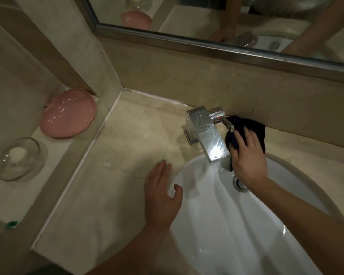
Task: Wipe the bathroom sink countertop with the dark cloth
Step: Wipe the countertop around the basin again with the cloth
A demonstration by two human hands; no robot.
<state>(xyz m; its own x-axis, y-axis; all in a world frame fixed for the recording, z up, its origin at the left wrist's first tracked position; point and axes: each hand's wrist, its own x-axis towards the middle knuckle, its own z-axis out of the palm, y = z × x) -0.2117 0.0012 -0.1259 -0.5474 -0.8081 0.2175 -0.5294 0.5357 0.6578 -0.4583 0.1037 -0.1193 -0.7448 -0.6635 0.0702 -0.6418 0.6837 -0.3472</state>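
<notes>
We see beige marble-like stone walls (187,80) meeting in a corner, sealed with a pale line of caulk along their foot. Above the back wall hangs a mirror in a brushed silver metal frame (207,49). To the left a lower white stone ledge (12,197) carries a glossy pink shell-shaped dish (69,114), leaning against the wall, and just beside it a clear glass bowl holding something white (20,157). The light is dim and warm.
</notes>
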